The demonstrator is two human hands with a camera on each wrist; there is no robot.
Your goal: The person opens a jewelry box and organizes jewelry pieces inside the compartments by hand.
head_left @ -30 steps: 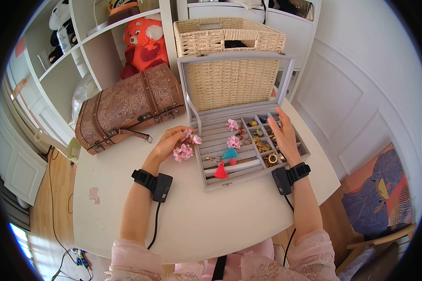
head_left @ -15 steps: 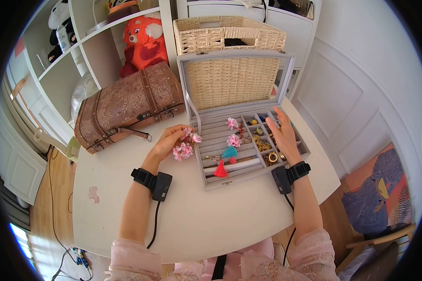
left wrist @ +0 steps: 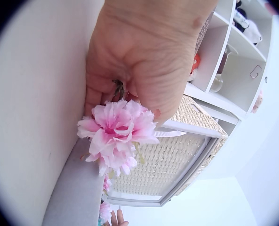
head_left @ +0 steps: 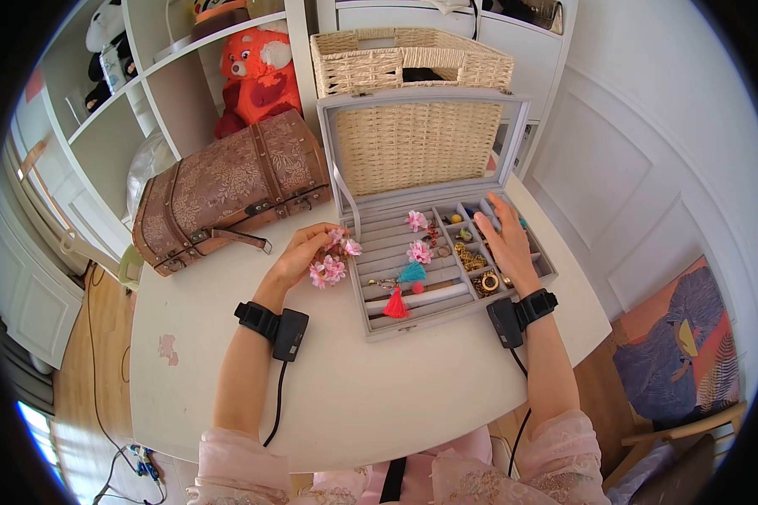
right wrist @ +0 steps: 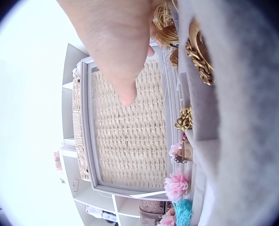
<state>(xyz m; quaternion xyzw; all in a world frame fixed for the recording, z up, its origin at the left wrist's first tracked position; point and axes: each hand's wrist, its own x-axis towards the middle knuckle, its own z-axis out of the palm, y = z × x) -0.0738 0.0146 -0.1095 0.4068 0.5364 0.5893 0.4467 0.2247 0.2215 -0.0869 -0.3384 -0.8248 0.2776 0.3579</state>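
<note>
The person at the table [head_left: 379,396] has 2 hands at work around a jewellery box [head_left: 425,324]. The left hand [head_left: 300,257] grasps a sprig of pink blossoms [head_left: 329,271], thumb and fingers curled about its stem; the left wrist view shows that stem going into the grip. The sprig sits right at the box's left edge, and I can't make out whether it touches the rim.

The right hand [head_left: 512,251] grasps nothing that I can see. Its fingers are extended and its thumb stands apart, above the small compartments on the box's right side. Whether it touches anything there, I can't tell.

The box rests on the table, its lid [head_left: 429,96] raised at the back. In the padded rows lie 2 more pink flowers [head_left: 419,252], with a turquoise tassel [head_left: 413,273] and a red tassel [head_left: 396,305] nearer the front. Gold jewellery [head_left: 470,261] fills several compartments beside the right hand.

Behind the raised lid is a woven basket [head_left: 358,76], visible through its pane. A brown patterned case [head_left: 236,189] lies left of the box, and past it a red plush toy [head_left: 261,84] sits in the white shelving. Each wrist wears 1 black strap with a small device.
</note>
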